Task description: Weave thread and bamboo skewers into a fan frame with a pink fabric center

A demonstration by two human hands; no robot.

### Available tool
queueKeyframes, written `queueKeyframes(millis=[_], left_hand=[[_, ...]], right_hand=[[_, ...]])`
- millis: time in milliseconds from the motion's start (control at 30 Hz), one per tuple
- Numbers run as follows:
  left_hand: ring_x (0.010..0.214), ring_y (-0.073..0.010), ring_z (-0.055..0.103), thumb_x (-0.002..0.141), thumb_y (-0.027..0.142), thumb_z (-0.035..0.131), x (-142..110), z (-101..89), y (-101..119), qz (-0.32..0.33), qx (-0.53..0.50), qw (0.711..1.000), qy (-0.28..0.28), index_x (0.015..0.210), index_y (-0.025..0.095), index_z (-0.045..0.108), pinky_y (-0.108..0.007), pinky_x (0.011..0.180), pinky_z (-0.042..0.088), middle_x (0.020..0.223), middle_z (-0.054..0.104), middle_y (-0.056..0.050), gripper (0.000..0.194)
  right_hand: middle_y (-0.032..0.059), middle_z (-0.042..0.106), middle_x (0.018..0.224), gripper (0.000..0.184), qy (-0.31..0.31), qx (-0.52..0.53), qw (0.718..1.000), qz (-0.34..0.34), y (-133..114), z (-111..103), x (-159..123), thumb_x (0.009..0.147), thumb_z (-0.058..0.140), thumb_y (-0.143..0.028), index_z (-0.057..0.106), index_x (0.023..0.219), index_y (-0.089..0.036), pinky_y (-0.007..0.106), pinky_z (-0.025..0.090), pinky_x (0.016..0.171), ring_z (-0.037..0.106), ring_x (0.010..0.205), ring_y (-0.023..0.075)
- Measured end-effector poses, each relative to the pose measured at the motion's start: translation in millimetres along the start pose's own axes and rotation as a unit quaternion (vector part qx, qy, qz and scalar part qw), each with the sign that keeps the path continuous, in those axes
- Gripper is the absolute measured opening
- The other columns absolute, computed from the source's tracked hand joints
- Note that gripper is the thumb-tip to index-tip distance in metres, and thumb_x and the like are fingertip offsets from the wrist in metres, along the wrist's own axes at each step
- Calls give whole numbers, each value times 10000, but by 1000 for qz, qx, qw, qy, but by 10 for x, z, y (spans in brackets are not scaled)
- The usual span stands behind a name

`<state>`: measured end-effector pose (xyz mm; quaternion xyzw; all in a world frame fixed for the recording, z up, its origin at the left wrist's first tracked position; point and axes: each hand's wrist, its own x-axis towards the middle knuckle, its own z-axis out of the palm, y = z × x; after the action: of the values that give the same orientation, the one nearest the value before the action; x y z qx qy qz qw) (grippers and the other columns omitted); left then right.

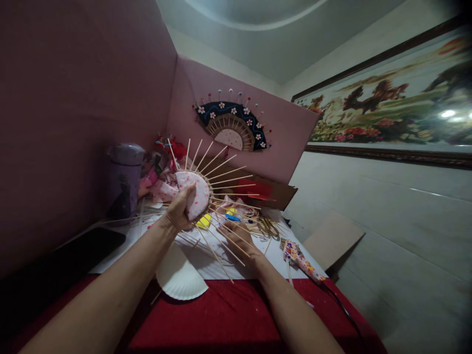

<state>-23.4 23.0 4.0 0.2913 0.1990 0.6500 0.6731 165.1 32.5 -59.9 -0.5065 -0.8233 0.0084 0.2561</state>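
Note:
My left hand (181,209) grips a half-round fan base (199,192) covered in white cloth with small red spots, thumb across its face. Thin wooden sticks (230,172) spread out from its curved, woven edge like rays. Behind the lower sticks, my right hand (238,239) is low over the white tabletop, its fingers partly hidden but looking apart. A small blue object (232,217) lies just beyond those fingers. Below my left hand rests a folded white paper plate (180,275).
A dark decorated fan (236,109) hangs on the pink board (287,132). A purple tumbler (125,179) and a dark phone-like slab (96,246) are at left. Yellow pieces (203,221), loose sticks and scissors (269,227) lie behind the hands; a flower-patterned glue gun (302,260) with cord is right.

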Motion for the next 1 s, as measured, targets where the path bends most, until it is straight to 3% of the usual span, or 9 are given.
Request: queueKeyframes(millis=[267,700,1000], left_hand=[[472,-178,642,873,251,440,-26,21,21,1,-3,1000,11,789,124,596,-298,534,575,585,676,-82,218],[495,-191,654,858,261,475,1,-19,-13,-16,15,1000,16,847,110,618,-308,520,569,626,692,-96,208],[499,-174,656,843,244,513,57,-52,-46,-10,11,1000,25,802,127,621,-280,515,564,626,696,-71,164]], right_hand=[[20,618,658,319,9,28,999,35,-48,-43,3,854,486,-428,649,673,-222,239,371,569,535,613,141],[18,623,659,275,-10,9,1000,-1,-132,-80,-40,864,489,-367,630,679,-221,252,348,562,530,608,140],[6,612,630,288,-31,16,999,-41,-35,-6,-35,862,490,-382,649,690,-216,242,320,538,520,597,131]])
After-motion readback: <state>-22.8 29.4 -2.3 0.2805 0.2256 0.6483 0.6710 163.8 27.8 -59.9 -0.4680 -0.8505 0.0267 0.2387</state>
